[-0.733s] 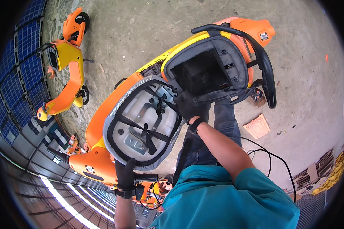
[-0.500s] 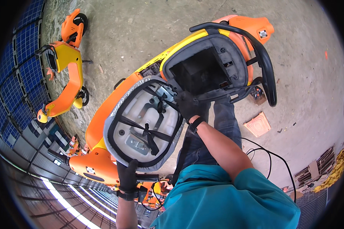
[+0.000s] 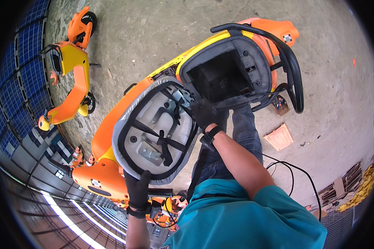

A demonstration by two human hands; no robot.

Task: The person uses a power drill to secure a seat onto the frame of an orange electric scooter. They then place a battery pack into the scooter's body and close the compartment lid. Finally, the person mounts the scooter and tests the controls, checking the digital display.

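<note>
Apparently working at the hinge (image 3: 183,97) of an upturned scooter seat (image 3: 147,120), just beside the open storage bin (image 3: 257,60); pinching its rim in the left grip (image 3: 137,190), hiding the right grip's (image 3: 204,113) closure; likely needing steady support next.

Orange-yellow scooter (image 3: 80,79) at left, yellow heap (image 3: 361,196) beside brown scraps (image 3: 340,187)

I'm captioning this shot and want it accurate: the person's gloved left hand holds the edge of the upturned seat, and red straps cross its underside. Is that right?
Not quite: the straps are black, not red, as the head view shows. The gloved left hand does hold the edge of the upturned seat, and the straps do cross its underside.
</note>
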